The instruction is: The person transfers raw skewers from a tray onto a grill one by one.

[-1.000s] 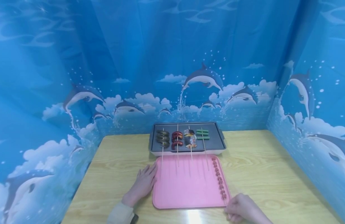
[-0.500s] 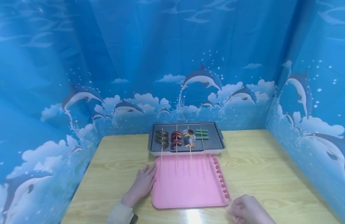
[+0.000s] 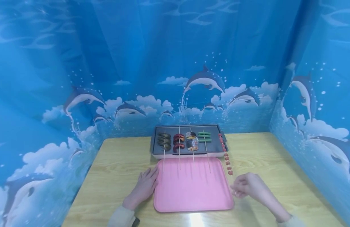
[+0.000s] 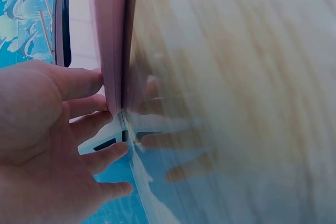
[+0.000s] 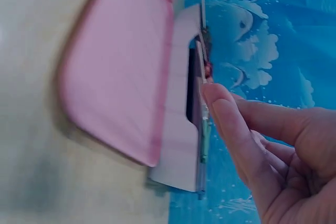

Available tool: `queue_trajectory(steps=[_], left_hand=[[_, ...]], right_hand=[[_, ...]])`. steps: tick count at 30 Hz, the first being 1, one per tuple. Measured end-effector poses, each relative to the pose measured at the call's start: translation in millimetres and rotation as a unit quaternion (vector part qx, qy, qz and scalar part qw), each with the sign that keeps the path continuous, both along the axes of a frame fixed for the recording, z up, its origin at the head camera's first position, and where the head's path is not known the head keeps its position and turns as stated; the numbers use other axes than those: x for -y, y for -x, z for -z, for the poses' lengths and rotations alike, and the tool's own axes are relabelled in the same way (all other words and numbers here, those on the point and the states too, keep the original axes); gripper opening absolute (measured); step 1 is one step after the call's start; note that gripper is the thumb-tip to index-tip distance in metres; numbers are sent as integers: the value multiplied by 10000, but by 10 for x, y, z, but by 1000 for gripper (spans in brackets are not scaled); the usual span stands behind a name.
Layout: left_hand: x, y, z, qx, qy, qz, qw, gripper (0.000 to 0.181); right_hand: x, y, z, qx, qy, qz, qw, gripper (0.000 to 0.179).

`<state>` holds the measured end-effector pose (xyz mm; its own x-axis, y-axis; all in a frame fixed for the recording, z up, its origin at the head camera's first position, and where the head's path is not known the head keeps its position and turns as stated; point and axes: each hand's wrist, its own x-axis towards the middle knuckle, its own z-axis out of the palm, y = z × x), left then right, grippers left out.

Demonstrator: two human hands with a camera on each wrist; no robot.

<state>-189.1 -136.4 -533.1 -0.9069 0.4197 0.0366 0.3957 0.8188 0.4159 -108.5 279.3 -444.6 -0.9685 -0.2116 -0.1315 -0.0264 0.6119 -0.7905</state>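
In the head view my right hand (image 3: 250, 186) pinches the bare end of a skewer of small red pieces (image 3: 227, 158), held up with its far end over the right edge of the grill pan. My left hand (image 3: 146, 186) rests with fingers spread against the left edge of the pink tray (image 3: 192, 195); the left wrist view shows its fingertips (image 4: 97, 80) at the tray's rim. Across the dark grill pan (image 3: 217, 148) lie a dark brown skewer (image 3: 164, 141), a glossy red skewer (image 3: 179, 142), a fish-like skewer (image 3: 192, 141) and a green skewer (image 3: 204, 137).
Stick ends of the pan's skewers reach over the tray's far edge. A wood-grain table (image 3: 121, 160) bears the pan and tray. Behind and at both sides hangs a blue dolphin-print curtain (image 3: 152, 63), close to the pan's back.
My right hand has lifted the red-piece skewer off the tray's right side and moved it forward toward the pan. My left hand has stayed at the tray's edge.
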Motion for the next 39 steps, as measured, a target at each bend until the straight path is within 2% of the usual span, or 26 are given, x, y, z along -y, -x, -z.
queue_trajectory(steps=[11, 22, 29, 34, 39], left_hand=[[-13, -27, 23, 64, 21, -6, 10000, 50], [-1, -61, 29, -76, -23, 68, 9999, 49], [-22, -54, 21, 7, 44, 64, 10000, 50], [-28, -62, 6, -21, 19, 110, 9999, 49], [-34, -78, -2, 81, 67, 88, 9999, 50]], right_hand=[[48, 587, -207, 75, -338, 447, 9984, 15], [23, 1023, -156, 227, -569, 609, 9963, 18], [-31, 1163, -40, 447, -500, 719, 9952, 17], [-64, 1190, 46, 516, -497, 747, 9946, 15], [-63, 1177, 88, 761, -665, 867, 9911, 13]])
